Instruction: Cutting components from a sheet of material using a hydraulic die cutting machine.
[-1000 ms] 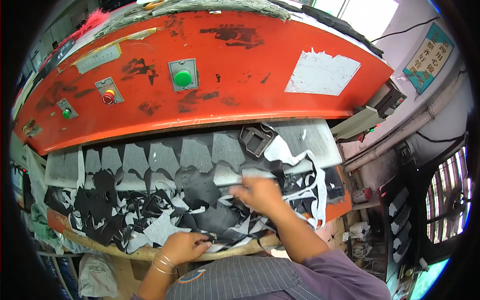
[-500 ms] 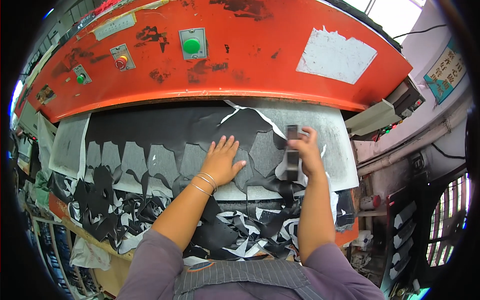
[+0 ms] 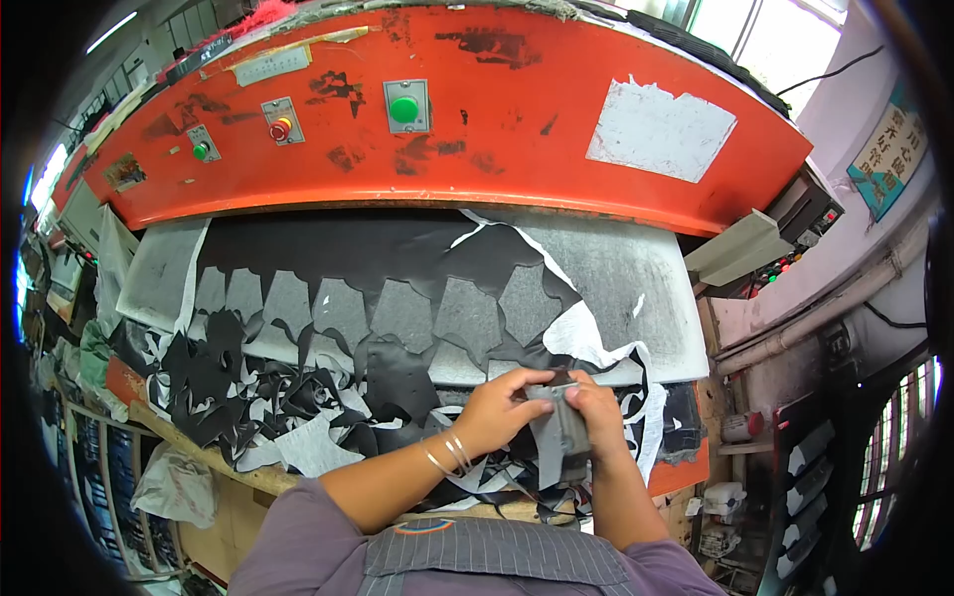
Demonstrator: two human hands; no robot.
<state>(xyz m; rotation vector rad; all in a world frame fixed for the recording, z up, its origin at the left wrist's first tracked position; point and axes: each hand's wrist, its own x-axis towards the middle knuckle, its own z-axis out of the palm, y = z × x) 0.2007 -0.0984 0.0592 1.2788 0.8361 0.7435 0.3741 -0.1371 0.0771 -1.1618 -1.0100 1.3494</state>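
Close in front of my body, both hands hold a grey metal cutting die (image 3: 570, 422). My right hand (image 3: 600, 415) grips it at its right side, thumb on top. My left hand (image 3: 499, 409) pinches at its upper left edge; whether a cut piece lies between those fingers is hard to make out. A pale grey face (image 3: 549, 452) shows at the die's lower left. Beyond my hands, a black sheet (image 3: 348, 243) with a row of cut-out openings lies on the grey cutting board (image 3: 646, 268). A white-backed strip (image 3: 581, 333) curls off its right end.
The red press beam (image 3: 517, 129) spans the far side, with a green button (image 3: 403, 109) and a red button (image 3: 280, 128). Black and white scraps (image 3: 288, 397) heap along the near edge. A metal arm (image 3: 740, 248) juts out at the right.
My right hand has lifted the die off the sheet's right end and drawn it toward me. My left hand has left the sheet and joined it at the die.
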